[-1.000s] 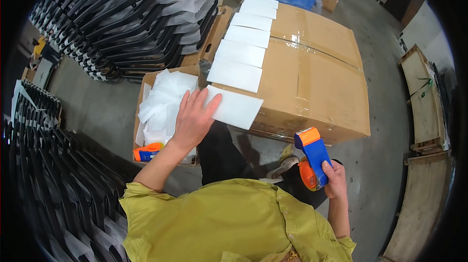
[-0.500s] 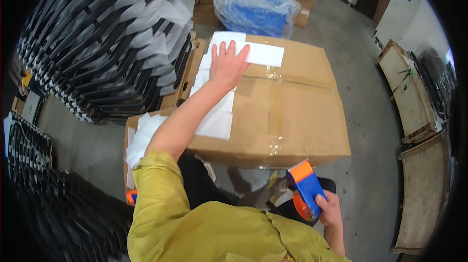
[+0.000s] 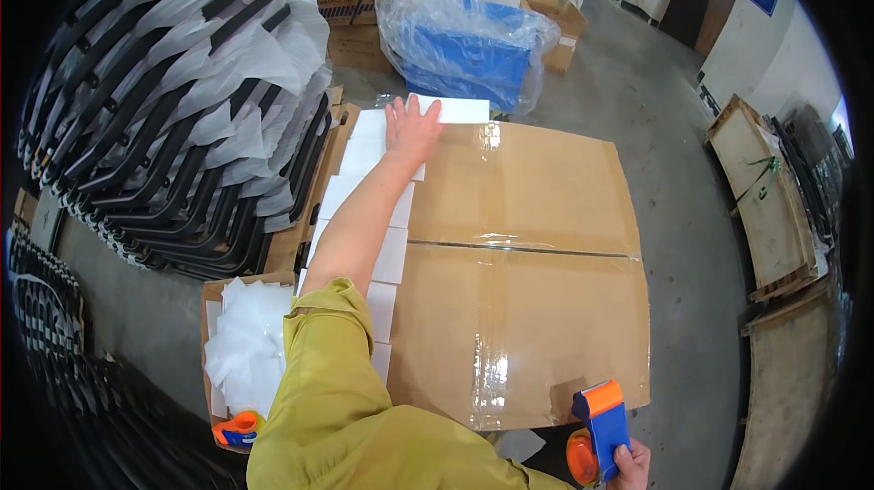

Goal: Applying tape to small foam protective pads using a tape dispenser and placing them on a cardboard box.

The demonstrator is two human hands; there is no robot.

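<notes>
In the head view, the left hand [image 3: 414, 133] reaches to the far edge of the big brown box [image 3: 555, 326]. Its fingers are a little apart and lie on a white sheet [image 3: 466, 111], which sits flat at the far end of the box top. More white sheets [image 3: 366, 155] make a row down the left side (the arm hides some of them). The right hand [image 3: 631, 466] has its fingers clamped on a blue and orange tape holder [image 3: 608, 431], near the box's close right corner. To the left, a small box [image 3: 218, 291] holds a pile of white pieces [image 3: 248, 340].
</notes>
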